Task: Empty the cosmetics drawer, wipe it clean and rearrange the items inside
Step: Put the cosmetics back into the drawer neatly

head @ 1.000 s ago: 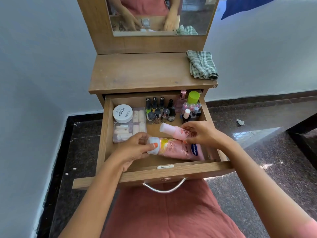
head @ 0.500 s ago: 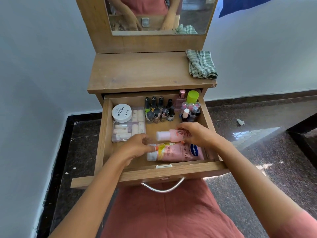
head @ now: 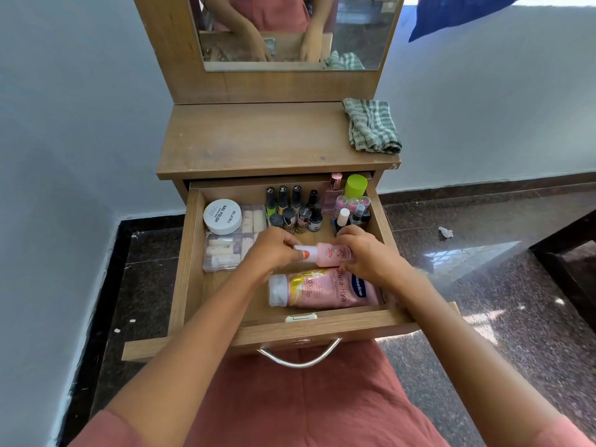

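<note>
My left hand [head: 270, 250] and right hand [head: 366, 253] pinch a bottle [head: 327, 255] in the drawer [head: 193, 253], below the wooden top [head: 258, 140] with its cloth [head: 371, 125], pale walls [head: 80, 124] around.

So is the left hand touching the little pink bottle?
Touching. The head view shows the left hand pinching the little pink bottle at its white cap end, thumb pressed on it.

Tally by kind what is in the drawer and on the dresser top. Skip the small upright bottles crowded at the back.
Pink bottles lying flat: 2 (small pink bottle, Vaseline lotion bottle)
White round jar: 1
Clear plastic box: 1
Checked cloth: 1
Total: 5
</note>
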The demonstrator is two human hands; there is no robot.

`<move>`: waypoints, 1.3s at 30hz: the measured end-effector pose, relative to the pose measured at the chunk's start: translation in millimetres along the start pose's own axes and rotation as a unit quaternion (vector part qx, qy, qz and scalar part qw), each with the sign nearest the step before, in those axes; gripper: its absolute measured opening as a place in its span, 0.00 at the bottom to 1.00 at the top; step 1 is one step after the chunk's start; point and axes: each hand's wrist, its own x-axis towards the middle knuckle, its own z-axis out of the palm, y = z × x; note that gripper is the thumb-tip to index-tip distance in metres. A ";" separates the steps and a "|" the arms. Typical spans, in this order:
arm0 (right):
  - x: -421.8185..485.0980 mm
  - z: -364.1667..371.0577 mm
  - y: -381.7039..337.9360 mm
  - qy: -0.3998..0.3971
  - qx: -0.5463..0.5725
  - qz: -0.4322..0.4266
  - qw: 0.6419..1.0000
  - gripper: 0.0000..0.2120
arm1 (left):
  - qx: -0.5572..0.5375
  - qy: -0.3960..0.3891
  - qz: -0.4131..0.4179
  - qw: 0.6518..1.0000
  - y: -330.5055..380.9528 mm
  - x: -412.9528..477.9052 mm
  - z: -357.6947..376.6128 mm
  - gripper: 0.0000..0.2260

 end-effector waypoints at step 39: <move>-12.9 22.5 -6.2 0.055 0.036 0.035 0.997 0.13 | 0.205 0.000 0.155 0.966 2.7 -6.9 4.6 0.15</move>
